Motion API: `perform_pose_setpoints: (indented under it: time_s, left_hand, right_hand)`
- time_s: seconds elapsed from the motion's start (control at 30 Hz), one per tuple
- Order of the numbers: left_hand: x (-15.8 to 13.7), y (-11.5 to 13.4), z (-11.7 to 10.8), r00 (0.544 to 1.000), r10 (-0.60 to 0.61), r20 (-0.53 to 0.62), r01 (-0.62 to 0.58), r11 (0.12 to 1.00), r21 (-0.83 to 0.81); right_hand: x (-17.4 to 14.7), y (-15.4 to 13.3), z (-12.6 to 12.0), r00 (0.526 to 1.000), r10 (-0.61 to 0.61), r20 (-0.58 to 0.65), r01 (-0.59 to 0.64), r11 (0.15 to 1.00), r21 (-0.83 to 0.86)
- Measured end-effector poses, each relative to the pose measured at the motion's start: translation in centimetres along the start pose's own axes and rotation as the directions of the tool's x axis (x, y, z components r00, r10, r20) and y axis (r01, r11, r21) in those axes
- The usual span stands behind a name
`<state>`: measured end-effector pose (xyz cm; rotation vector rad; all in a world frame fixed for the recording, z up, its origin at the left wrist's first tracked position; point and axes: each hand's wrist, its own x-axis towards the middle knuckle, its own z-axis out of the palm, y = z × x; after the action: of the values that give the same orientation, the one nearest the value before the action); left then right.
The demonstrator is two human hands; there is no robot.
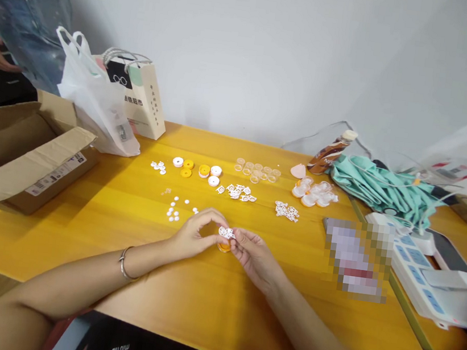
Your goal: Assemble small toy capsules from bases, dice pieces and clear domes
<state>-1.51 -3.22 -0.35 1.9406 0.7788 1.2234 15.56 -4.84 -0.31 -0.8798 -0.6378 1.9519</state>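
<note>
Between my two hands is a small white openwork plastic piece [226, 232], just above an orange round part [224, 246] near the table's front. My left hand [197, 233] is curled, with thumb and fingertips at the white piece's left side. My right hand [255, 253] pinches its right edge. Whether the orange part is also gripped, I cannot tell. Beyond my hands lie several similar white openwork pieces [237, 193], with another pile of them [286, 210] to the right. Small white discs [174, 212] are scattered to the left.
White and yellow round parts [204, 170], clear cups [255, 170] and clear-topped pieces [315, 192] stand farther back. A cardboard box [31, 171] and bags [96, 102] are left. A bottle [331, 152], green cloth [382, 183], blurred phone-like object [352, 256] and power strip [422, 274] are right. A person stands back left.
</note>
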Motion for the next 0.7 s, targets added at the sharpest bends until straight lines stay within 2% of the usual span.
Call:
perform_pose_setpoints:
  time_s: [0.27,0.4,0.57,0.7]
  left_hand:
    - [-0.04,0.13,0.06,0.999,-0.041,0.03,0.039,0.998,0.039]
    - [-0.07,0.02,0.1,0.999,-0.034,0.01,0.033,0.997,0.066]
    - [-0.25,-0.21,-0.22,0.994,0.095,0.046,-0.099,0.991,0.088]
    - [-0.45,-0.25,-0.45,0.97,0.231,0.078,-0.239,0.964,0.114]
  right_hand:
    - [-0.08,-0.04,0.17,1.0,-0.01,-0.005,0.009,0.999,-0.054]
    - [-0.03,0.07,0.04,0.999,-0.054,-0.002,0.053,0.994,-0.093]
    - [-0.26,0.14,0.23,0.979,-0.2,0.028,0.201,0.945,-0.258]
    - [-0.76,0.29,0.8,0.929,-0.367,0.057,0.353,0.825,-0.441]
